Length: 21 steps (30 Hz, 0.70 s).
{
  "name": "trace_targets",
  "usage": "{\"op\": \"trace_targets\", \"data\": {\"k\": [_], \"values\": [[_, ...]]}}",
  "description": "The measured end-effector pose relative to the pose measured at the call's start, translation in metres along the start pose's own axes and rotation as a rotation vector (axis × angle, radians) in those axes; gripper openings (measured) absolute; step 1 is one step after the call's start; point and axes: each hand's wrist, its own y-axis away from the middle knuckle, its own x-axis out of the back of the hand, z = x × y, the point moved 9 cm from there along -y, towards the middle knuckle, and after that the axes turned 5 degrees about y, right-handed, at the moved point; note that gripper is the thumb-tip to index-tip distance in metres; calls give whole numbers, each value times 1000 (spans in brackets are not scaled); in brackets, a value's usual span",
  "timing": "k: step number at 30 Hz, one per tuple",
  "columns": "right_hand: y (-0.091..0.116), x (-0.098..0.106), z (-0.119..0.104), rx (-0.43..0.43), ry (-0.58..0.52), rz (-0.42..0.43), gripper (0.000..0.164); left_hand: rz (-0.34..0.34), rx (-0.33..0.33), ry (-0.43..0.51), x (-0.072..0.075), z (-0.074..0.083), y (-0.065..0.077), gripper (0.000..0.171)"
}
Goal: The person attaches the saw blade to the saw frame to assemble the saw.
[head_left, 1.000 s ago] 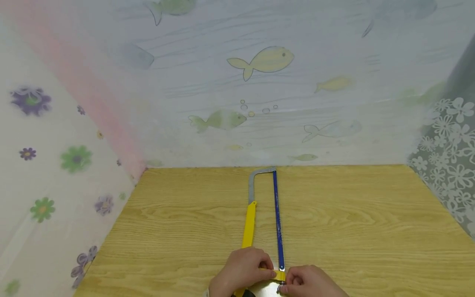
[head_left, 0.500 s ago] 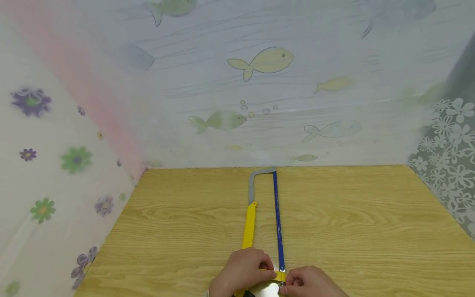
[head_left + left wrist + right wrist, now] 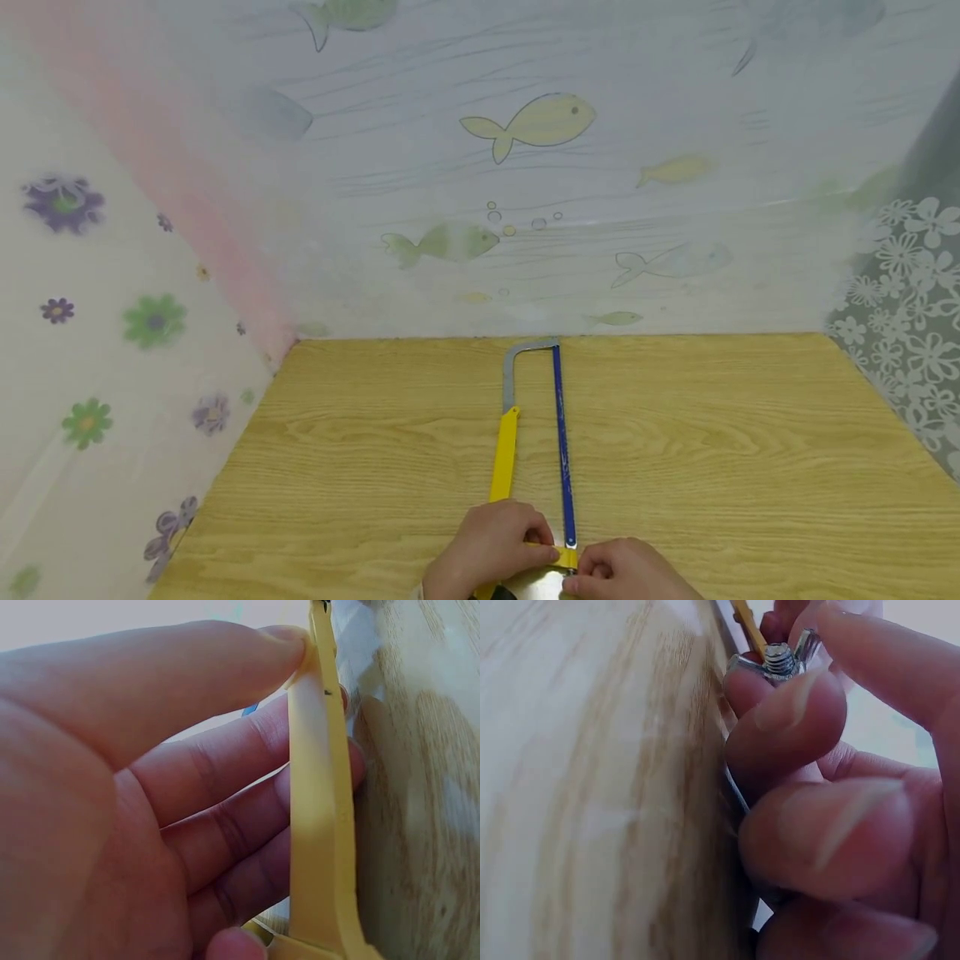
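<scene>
In the head view, one hacksaw (image 3: 504,454) with one blue blade (image 3: 563,450) is laid on the counter (image 3: 712,467); its near yellow end is held by the left hand (image 3: 487,542), just beside the right hand (image 3: 630,571). In the left wrist view, the yellow frame bar (image 3: 315,817) is gripped between thumb and fingers. In the right wrist view, one wing nut (image 3: 805,649), on one threaded bolt (image 3: 778,658), is pinched by thumb and index.
</scene>
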Motion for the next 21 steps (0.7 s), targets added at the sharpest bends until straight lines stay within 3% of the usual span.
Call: {"op": "trace_targets", "data": {"k": [10,21], "values": [[1,2,-7,4,78,31,29,0,7,1,-1,-1,0,11],[3,2,-5,6,-5,8,25,-2,3,-5,1,0,0,12]]}}
